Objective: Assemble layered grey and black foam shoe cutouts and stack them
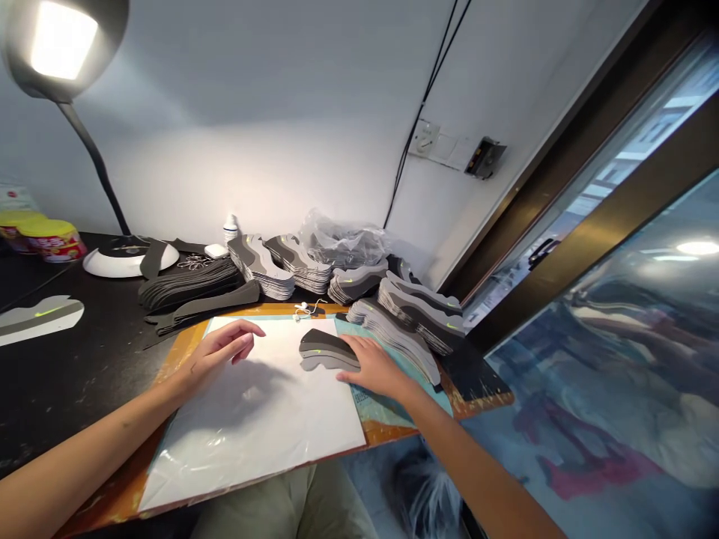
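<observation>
A grey layered shoe-shaped cut-out piece [323,346] lies on a white sheet [252,419] that covers a wooden board [180,352]. My right hand [375,368] rests flat on the piece's right end, fingers stretched out over it. My left hand [222,350] hovers over the sheet's upper left part, fingers loosely extended and holding nothing. A small white cord [306,308] lies at the sheet's far edge.
Stacks of grey cut-out pieces [404,318] fan out behind and to the right of the board, with dark pieces [191,288] to the left. A lamp [61,45] on a white base [120,262], yellow tubs [48,238], a plastic bag [342,241] and a window at right.
</observation>
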Tool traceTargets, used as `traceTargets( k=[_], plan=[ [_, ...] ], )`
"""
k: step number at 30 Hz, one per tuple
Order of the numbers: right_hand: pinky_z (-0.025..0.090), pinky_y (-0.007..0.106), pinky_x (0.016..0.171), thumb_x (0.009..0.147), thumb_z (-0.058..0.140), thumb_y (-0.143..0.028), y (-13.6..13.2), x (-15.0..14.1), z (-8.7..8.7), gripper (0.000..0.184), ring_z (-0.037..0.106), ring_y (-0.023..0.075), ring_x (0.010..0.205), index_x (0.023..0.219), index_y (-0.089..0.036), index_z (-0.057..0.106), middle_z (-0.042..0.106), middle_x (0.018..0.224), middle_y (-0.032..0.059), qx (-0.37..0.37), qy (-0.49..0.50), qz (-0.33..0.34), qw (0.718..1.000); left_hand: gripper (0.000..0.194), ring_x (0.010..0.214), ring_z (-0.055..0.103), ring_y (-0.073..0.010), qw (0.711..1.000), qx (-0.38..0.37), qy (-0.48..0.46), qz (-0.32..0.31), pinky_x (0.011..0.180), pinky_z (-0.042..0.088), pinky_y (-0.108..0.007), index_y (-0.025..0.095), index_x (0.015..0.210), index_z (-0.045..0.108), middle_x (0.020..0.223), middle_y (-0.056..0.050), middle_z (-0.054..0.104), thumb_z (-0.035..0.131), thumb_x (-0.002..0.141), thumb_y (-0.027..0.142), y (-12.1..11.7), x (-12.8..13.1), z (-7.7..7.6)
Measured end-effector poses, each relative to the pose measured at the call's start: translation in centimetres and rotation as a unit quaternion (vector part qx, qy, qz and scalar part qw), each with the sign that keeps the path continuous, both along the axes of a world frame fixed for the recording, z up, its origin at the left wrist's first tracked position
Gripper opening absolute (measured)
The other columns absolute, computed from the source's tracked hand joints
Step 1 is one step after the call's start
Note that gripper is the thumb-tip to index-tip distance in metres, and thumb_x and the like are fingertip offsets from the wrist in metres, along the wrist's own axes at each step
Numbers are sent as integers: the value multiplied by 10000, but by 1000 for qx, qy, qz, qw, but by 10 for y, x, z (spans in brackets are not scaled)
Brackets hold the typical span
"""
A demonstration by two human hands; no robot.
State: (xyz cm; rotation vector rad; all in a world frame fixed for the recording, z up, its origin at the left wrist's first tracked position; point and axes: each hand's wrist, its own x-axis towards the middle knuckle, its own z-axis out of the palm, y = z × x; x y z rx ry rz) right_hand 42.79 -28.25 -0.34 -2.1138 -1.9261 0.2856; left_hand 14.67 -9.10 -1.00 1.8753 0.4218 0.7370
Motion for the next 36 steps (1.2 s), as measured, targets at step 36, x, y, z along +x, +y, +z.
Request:
traceTargets(
  k=[36],
  plan=[
    [487, 384, 842, 855, 613, -485, 10, 90, 35, 482, 642, 346, 1087, 1245, -202, 619, 693, 1193, 129, 12, -63, -253, 965, 411, 584, 463, -132, 994, 55, 75, -53, 537, 357, -219, 164, 796, 696, 661, -15, 561, 505, 910, 510, 5, 2, -2]
  ],
)
